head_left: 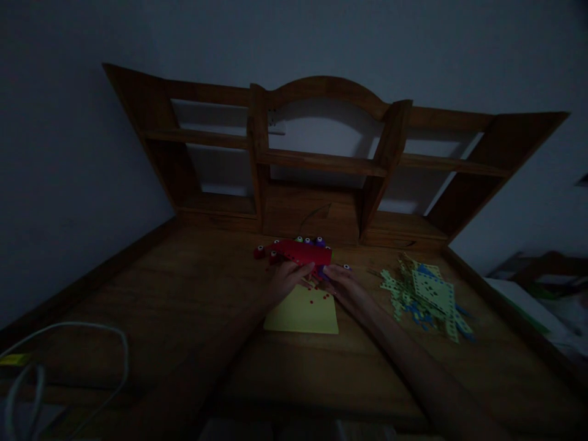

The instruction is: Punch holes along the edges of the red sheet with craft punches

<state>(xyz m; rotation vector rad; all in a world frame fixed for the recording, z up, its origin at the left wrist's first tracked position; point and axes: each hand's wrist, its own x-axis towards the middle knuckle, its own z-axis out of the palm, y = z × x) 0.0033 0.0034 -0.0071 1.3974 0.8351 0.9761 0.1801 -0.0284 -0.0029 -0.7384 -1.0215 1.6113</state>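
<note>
A flat red sheet-like piece (301,251) with a rounded edge is tilted up above the desk, its material too dark to tell. My left hand (289,278) is closed on its lower edge, thumb on top. Close by on the right, the fingers of my right hand (342,280) pinch at a small purple piece (321,269) against the red one. Round little pieces with white eye-like tops stand about it, such as a red one (260,250) and a purple one (320,241). Beneath my hands lies a yellow sheet (301,312) with tiny red dots scattered over its upper part.
On the right of the wooden desk (193,288) sits a pile of pale green and blue punched pieces (429,294). A wooden shelf unit (321,160) rises at the back. A white cable (124,349) loops over the left front. The room is dim.
</note>
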